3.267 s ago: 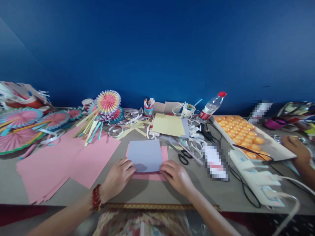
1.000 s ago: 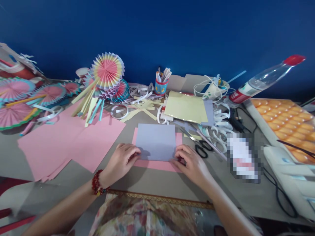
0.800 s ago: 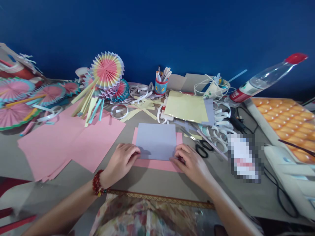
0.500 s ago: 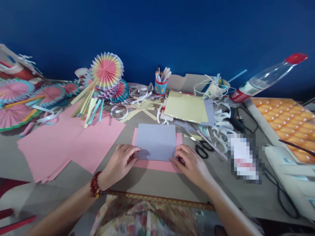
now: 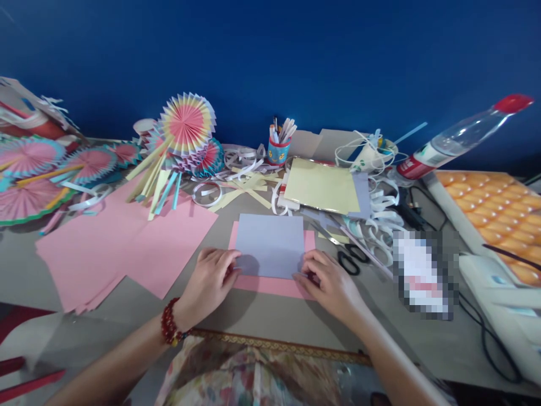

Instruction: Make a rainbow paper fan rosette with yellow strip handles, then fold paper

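A grey-lilac sheet of paper (image 5: pixel 270 243) lies on a pink sheet (image 5: pixel 270 285) at the middle of the table. My left hand (image 5: pixel 209 282), with a red bead bracelet on its wrist, pinches the lower left corner of the grey-lilac sheet with curled fingers. My right hand (image 5: pixel 329 282) pinches the lower right corner the same way. Both hands rest on the pink sheet below it.
Large pink sheets (image 5: pixel 122 248) lie to the left, with paper fans (image 5: pixel 186 121) behind them. A yellow sheet (image 5: pixel 321 192), black scissors (image 5: pixel 344 259), paper strips, a pen cup (image 5: pixel 278 149), a bottle (image 5: pixel 460 138), an orange tray (image 5: pixel 490 206) and a power strip (image 5: pixel 502 293) fill the right.
The view has dropped and drawn closer since the oldest frame. Both hands stay at the sheet's lower corners, with only slight finger shifts over the last second.
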`<action>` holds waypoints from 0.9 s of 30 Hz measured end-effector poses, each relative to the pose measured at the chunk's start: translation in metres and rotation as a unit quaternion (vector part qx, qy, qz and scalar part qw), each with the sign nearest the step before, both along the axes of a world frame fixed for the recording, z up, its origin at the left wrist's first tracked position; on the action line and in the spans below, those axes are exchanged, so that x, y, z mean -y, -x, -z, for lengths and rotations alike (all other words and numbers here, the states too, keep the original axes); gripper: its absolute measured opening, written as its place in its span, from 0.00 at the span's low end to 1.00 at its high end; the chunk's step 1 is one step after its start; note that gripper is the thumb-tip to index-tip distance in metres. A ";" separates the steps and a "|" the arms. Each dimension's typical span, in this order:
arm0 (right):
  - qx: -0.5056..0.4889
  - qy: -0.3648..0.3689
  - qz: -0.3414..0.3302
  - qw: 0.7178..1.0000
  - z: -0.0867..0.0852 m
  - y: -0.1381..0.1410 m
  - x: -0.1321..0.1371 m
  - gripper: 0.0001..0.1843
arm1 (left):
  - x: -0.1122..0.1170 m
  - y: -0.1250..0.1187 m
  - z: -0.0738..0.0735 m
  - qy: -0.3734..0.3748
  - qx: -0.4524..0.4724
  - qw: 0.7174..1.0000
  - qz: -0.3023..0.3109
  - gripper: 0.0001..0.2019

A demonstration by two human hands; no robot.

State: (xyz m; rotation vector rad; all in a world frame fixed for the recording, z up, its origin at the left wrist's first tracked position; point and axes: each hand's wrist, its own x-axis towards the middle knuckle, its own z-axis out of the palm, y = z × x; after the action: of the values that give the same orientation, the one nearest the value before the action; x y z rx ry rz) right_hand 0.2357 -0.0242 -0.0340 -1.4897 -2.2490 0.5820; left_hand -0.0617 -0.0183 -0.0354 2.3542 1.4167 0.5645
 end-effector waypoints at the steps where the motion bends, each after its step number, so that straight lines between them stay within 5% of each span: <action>1: 0.000 -0.001 0.001 1.000 0.000 0.000 0.000 0.10 | 0.000 0.000 0.000 0.000 0.002 1.000 -0.002 0.11; 21: -0.004 0.003 0.001 1.000 0.001 0.000 -0.002 0.11 | 0.005 0.000 -0.002 -0.014 -0.020 1.000 0.012 0.18; 27: -0.005 0.001 0.004 1.000 0.001 0.000 -0.002 0.10 | 0.006 -0.001 -0.002 -0.034 -0.054 0.996 0.069 0.33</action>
State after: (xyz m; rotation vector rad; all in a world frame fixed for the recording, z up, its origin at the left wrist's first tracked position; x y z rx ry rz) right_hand 0.2352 -0.0226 -0.0345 -1.4921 -2.2343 0.5902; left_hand -0.0608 -0.0242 -0.0338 2.5483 1.2841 0.4620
